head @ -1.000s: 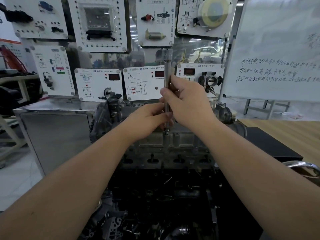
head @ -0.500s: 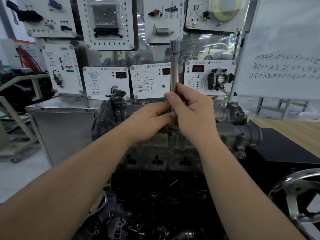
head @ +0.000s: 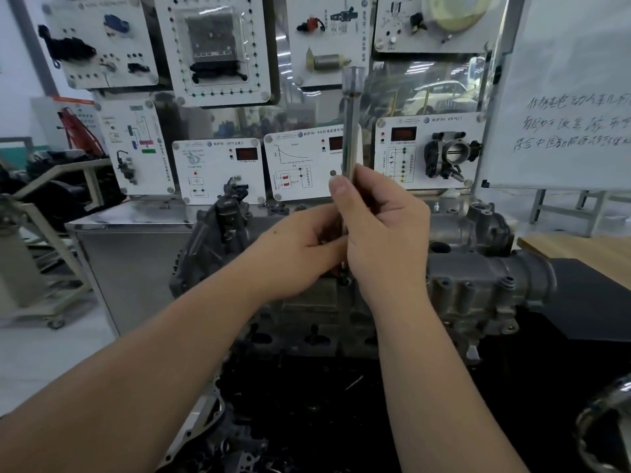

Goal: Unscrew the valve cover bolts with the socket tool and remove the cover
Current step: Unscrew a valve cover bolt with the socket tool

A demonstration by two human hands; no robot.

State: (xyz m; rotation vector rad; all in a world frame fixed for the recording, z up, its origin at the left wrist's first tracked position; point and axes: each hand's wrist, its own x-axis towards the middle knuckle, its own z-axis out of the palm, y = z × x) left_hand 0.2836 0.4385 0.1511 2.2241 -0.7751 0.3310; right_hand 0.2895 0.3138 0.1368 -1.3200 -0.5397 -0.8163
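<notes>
A long metal socket tool (head: 351,124) stands upright over the grey valve cover (head: 478,285) of the engine in front of me. My right hand (head: 382,230) grips the tool's shaft at mid height, thumb up along it. My left hand (head: 300,257) pinches the lower part of the shaft, just above a bolt hole (head: 345,279) on the cover's near edge. The tool's bottom tip is hidden behind my fingers.
Behind the engine stands a metal bench (head: 136,223) with white training panels (head: 218,169) and a throttle body (head: 450,158). A whiteboard (head: 573,97) is at the right. A wooden table (head: 580,247) and black mat lie right; a chrome ring (head: 601,425) sits bottom right.
The view has shifted a little, bringing the engine closer and more to the right. Both hands stay on the upright tool, with the right hand slightly higher on the shaft.
</notes>
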